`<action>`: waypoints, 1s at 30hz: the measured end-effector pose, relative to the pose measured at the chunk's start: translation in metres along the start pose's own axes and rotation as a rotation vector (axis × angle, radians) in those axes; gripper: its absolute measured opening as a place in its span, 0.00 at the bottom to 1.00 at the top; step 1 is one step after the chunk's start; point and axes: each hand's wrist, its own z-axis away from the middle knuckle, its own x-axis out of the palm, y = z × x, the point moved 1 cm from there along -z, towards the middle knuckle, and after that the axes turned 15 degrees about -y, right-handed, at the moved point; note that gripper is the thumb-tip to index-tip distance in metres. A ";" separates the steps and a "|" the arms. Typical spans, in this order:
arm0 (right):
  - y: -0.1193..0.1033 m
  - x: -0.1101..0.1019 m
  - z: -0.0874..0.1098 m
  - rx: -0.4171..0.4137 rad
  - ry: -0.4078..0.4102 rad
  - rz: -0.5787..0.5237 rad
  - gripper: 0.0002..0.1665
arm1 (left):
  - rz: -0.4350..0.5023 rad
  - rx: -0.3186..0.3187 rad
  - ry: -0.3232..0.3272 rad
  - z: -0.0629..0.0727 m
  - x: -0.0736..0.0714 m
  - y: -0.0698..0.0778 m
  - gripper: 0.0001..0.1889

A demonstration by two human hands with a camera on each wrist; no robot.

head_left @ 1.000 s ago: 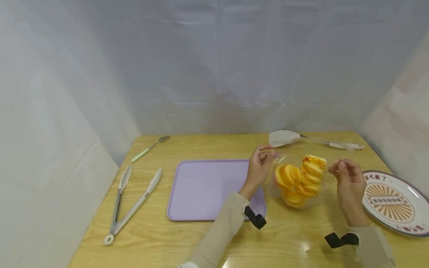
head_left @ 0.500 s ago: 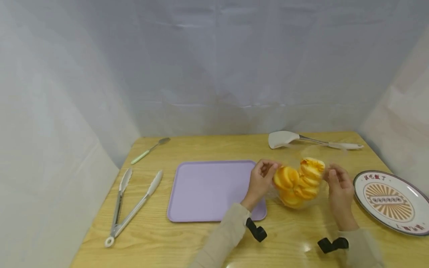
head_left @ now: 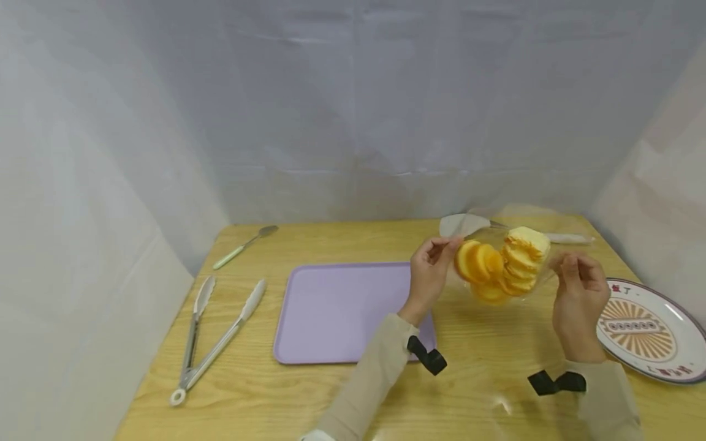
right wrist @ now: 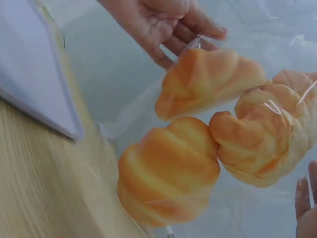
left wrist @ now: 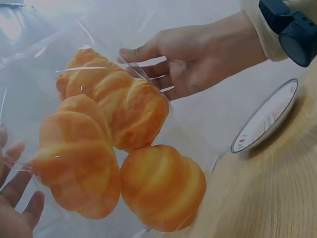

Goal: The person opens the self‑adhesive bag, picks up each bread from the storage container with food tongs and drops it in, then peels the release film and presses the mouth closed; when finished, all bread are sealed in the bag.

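Observation:
A clear plastic bag [head_left: 499, 214] with three golden-brown bread rolls [left wrist: 163, 188] inside hangs between my two hands, raised over the table. My left hand [head_left: 427, 278] pinches the bag's left side between thumb and fingers. On the other side, my right hand [head_left: 581, 306] pinches the bag's right edge, thumb against fingers. A twisted bread roll [right wrist: 260, 134] lies toward the right hand in the right wrist view. The left wrist view has the rolls close up, with the right hand's fingers partly behind the film. The bag's outline is faint.
A lavender tray [head_left: 342, 312] lies left of the bag, partly under my left forearm. Metal tongs [head_left: 215, 349] and a green-handled utensil [head_left: 245, 247] lie farther left. Behind the bag is a white spatula [head_left: 463, 225]; a patterned plate [head_left: 640, 331] sits at right.
The bag has been raised and tilted, so the rolls sit higher in view. My right hand moved inward toward the bag, then back out to the right and up.

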 end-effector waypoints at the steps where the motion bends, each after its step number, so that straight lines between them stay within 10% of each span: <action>1: 0.000 -0.002 0.000 0.021 -0.002 0.024 0.04 | 0.003 -0.016 -0.005 0.000 0.001 0.000 0.13; 9: 0.012 -0.022 0.029 0.392 0.055 0.449 0.09 | -0.024 -0.251 0.007 0.020 0.011 -0.006 0.11; 15: 0.016 -0.021 0.032 0.289 0.031 0.392 0.07 | 0.025 -0.202 0.060 0.017 0.008 -0.034 0.12; 24: 0.020 -0.005 0.013 0.071 0.128 -0.015 0.06 | 0.178 -0.117 0.152 0.011 0.017 -0.032 0.15; 30: 0.022 -0.012 0.019 0.159 0.142 0.045 0.05 | 0.161 -0.246 0.082 0.024 0.018 -0.045 0.16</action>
